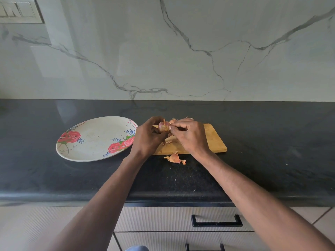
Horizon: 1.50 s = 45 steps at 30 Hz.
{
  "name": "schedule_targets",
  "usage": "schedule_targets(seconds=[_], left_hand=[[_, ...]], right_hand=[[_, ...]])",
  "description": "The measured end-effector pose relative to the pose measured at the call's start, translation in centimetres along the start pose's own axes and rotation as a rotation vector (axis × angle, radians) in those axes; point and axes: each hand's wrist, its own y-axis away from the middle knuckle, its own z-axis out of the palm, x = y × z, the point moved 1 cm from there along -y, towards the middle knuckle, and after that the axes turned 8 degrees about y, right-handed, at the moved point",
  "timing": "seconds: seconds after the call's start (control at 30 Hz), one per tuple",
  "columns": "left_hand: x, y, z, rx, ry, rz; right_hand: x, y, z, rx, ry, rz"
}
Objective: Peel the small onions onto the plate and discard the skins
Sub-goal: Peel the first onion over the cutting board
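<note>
The near-left part of the wooden cutting board point(213, 142) is covered by the left hand point(147, 137) and the right hand point(190, 136). Much of the small onion point(163, 126) is hidden by curled fingers, so the peeled extent cannot be told. 2 more onions point(173, 121) behind the right hand are mostly concealed. The wall switch plate point(18, 10) is cut by the left edge, and the lower drawer handle point(204, 247) by the bottom edge.

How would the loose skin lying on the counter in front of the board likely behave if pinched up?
The skin looks thin and curled, so probably very light and floppy. Its ragged edges suggest it may tear or crumble. Fragments could well stay on the counter.
</note>
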Motion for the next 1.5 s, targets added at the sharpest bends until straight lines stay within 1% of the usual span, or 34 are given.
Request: schedule_targets(seconds=[0.17,0.37,0.47,0.57,0.73,0.93,1.07,1.27,1.5], left_hand=[[-0.1,0.1,0.1,0.0,-0.037,0.004],[0.1,0.3,0.2,-0.011,-0.024,0.01],[0.2,0.3,0.3,-0.012,0.004,0.003],[0.0,0.1,0.1,-0.01,0.036,-0.005],[0.0,0.1,0.0,-0.022,0.022,-0.008],[-0.3,0.1,0.0,-0.034,0.041,-0.03],[-0.1,0.1,-0.1,-0.007,0.05,-0.021],[0.1,0.3,-0.1,-0.026,0.013,0.003],[0.1,0.4,-0.1,-0.053,0.014,-0.006]], right_hand=[[-0.1,0.2,0.2,0.027,0.029,-0.062],[0.3,0.2,0.3,0.044,0.119,-0.078],[0.3,0.2,0.1,0.055,0.099,-0.072],[0.1,0.2,-0.1,0.009,0.057,-0.094],[0.0,0.1,-0.2,0.017,0.065,-0.132],[0.0,0.0,-0.3,-0.007,0.065,-0.026],[-0.7,-0.1,-0.7,-0.077,-0.094,0.138],[-0.7,-0.2,-0.9,-0.111,-0.213,0.288],[-0.6,-0.2,-0.8,-0.105,-0.159,0.339]])
